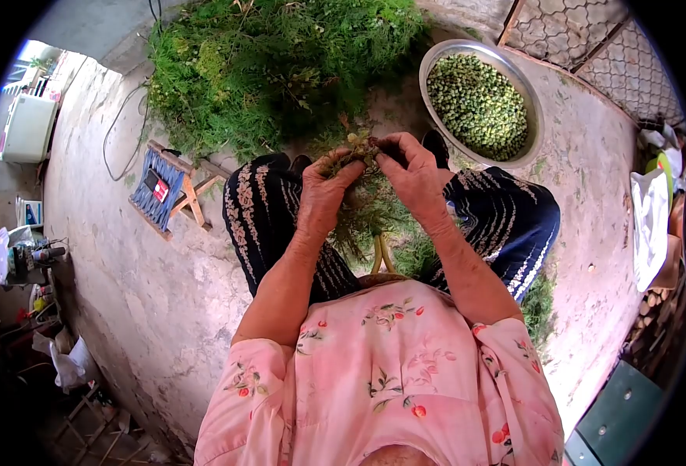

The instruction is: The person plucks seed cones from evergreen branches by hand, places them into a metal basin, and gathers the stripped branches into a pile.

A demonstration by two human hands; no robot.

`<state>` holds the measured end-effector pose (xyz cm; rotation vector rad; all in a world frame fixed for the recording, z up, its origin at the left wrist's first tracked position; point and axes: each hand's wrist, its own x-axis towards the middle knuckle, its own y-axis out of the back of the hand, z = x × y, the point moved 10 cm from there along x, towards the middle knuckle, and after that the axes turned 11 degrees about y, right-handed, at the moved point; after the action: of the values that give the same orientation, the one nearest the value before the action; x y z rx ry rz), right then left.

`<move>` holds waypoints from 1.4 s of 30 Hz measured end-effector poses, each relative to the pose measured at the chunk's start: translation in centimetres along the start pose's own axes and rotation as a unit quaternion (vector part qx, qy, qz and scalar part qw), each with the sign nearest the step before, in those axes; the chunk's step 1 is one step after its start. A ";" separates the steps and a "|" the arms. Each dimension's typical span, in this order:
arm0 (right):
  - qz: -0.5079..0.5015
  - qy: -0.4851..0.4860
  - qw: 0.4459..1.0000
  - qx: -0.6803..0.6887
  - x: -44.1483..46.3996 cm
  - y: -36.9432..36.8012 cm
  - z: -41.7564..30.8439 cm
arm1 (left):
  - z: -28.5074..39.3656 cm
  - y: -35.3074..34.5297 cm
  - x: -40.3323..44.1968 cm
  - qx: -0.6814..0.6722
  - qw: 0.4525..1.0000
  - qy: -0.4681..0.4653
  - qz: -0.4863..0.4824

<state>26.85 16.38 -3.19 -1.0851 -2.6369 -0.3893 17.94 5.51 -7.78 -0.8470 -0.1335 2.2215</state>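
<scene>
My left hand [327,186] is closed around a leafy evergreen sprig [350,217], whose feathery green foliage hangs down between my knees. At the sprig's top, a yellowish-brown cluster [361,142] shows between my two hands. My right hand [413,175] pinches the sprig by this cluster, thumb and forefinger together; whether a single small piece is between them is too small to tell. Beyond my hands lies a big heap of cut green branches [257,70]. To the right, a metal basin [535,116] holds many small round green cones or fruits [479,105].
A small wooden folding stool [156,186] with a blue woven seat stands left, a red-and-black packet on it. A cable [110,147] curls on the concrete floor [149,311]. Wire-mesh panels [564,31] stand behind the basin. Bags and firewood line the right edge; clutter lines the left.
</scene>
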 end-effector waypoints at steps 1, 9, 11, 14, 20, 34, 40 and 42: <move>0.006 0.001 1.000 -0.001 0.0 0.0 -0.1 | -0.1 0.1 0.1 0.000 1.000 0.000 0.001; 0.076 0.085 0.980 -0.164 -0.2 0.9 -1.0 | -0.6 -0.2 -0.5 -0.013 0.999 -0.003 0.035; 0.114 0.053 0.973 -0.193 0.2 3.0 0.6 | -0.4 0.0 -0.8 -0.022 0.999 0.007 0.032; 0.078 -0.114 0.989 0.047 0.2 4.1 4.1 | -0.5 0.7 -1.0 -0.043 0.997 0.012 0.058; 0.071 -0.236 0.893 0.375 -2.3 -1.1 3.7 | -0.1 0.8 -0.7 -0.035 0.998 0.005 0.059; 0.053 -0.217 0.948 0.227 -2.9 -1.4 4.1 | -1.2 0.3 -0.3 -0.006 1.000 0.015 0.025; 0.096 -0.286 0.889 0.343 -4.1 -2.0 5.4 | -2.1 -0.1 0.4 -0.034 0.999 0.015 0.012; 0.099 -0.296 0.883 0.350 -4.4 -2.1 5.9 | -2.4 0.0 0.3 -0.013 0.998 0.034 0.044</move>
<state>27.50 14.14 -10.47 -1.3065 -2.6897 1.0192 19.29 5.31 -9.78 -0.9571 -0.0937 2.2739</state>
